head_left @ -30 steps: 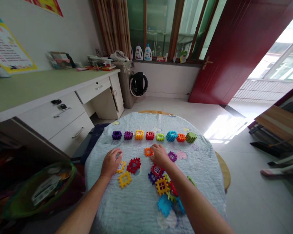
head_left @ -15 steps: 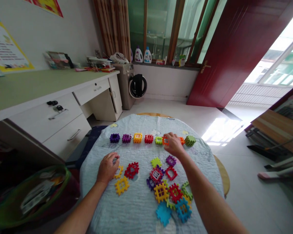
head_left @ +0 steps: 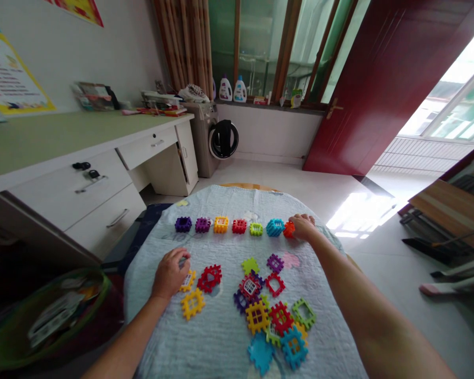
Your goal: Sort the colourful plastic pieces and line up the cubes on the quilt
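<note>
We have our right hand (head_left: 302, 226) at the orange pieces (head_left: 288, 229), near the right end of a row across the far part of the counter (head_left: 209, 350); its fingers curl over the far side, and we cannot tell whether it grips a piece or merely rests there. To do this step well, we should, in our judgement, match the notched edges, settle the pieces squarely and lift the hand straight up, because a sideways drag could nudge the blue stack (head_left: 275, 227) just beside them. The lime-green stack (head_left: 256, 229) and the red stack (head_left: 239, 226) make good guides for keeping the row straight. Our left hand (head_left: 169, 272) lies low with bent fingers by a yellow piece (head_left: 193, 303) and a red piece (head_left: 209, 278); whether it holds anything, we cannot tell. The round counter wears a pale blue, wrinkled cloth, so we think a light touch matters, as the folds may tip or shift a stack. Loose pieces overlap on its near right side, the blue windowed piece (head_left: 294, 348) lowest among them. Beyond, we see a pale tiled floor (head_left: 256, 172), a washing machine (head_left: 202, 142) with its round door open, bottles (head_left: 240, 89) on the window ledge, a dark red door (head_left: 347, 89) and sunlight spilling in at right.
</note>
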